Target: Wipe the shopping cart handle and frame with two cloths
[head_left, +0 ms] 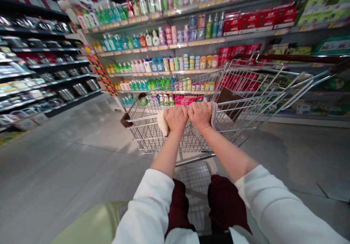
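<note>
A metal wire shopping cart [153,136] stands sideways right in front of me, its handle bar [290,58] toward the right. My left hand [176,118] is closed in a fist over the cart's near top rail, with a cream cloth [162,124] sticking out at its left side. Beside it, knuckles almost touching, my right hand [200,115] is closed on a greyish cloth [214,113] at the same rail. The fingertips of both hands are hidden. Inside the cart, a dark brown flap [231,103] sits near the handle end.
Behind the cart run shelves [197,42] of pump bottles, jars and red boxes. Dark shelves with metal pots [65,94] stand at the left. Grey floor tiles [82,149] lie between them. Something pale green [93,224] is close by my left arm.
</note>
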The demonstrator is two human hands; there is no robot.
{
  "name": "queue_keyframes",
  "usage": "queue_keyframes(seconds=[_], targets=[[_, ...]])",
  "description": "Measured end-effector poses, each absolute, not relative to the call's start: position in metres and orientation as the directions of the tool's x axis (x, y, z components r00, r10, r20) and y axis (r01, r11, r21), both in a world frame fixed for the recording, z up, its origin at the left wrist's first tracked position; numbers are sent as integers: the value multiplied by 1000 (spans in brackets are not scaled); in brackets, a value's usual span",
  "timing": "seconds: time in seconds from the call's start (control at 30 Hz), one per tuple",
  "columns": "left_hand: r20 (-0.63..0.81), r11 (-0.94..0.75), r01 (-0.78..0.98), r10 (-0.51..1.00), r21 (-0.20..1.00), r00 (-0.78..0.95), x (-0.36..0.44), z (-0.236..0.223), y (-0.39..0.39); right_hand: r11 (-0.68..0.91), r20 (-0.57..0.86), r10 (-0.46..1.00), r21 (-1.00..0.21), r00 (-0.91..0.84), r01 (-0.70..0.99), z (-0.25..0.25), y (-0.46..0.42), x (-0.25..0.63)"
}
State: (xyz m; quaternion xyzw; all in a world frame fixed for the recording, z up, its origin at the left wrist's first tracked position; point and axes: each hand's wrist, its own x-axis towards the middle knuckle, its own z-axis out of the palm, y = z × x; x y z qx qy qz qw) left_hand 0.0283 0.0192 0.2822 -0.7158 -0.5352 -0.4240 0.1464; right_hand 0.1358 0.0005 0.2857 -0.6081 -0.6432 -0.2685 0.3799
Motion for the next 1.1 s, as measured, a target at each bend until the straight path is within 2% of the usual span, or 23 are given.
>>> queue_keyframes(seconds=[0.2,0.3,0.5,0.63,0.73,0.93,1.1], targets=[[763,-438,889,618,135,189,12,283,26,192,761,635,9,-132,981,292,-4,160],[763,-456,885,605,96,229,0,282,30,184,751,642,46,-155,982,294,-6,180],[738,-362,926,652,103,173,-74,276,42,24,745,665,56,-58,998,298,-20,271],[705,-264,962,694,64,144,-137,273,48,-101,731,681,48,34,994,304,-32,345],[690,-249,967,709,49,147,-162,273,50,-186,707,695,2,130,983,307,-36,381],[715,-185,975,698,124,41,-158,271,51,-286,728,644,-57,236,957,309,-33,382],[709,-179,972,705,149,21,-154,271,50,-320,732,625,-76,271,944,307,-28,374]])
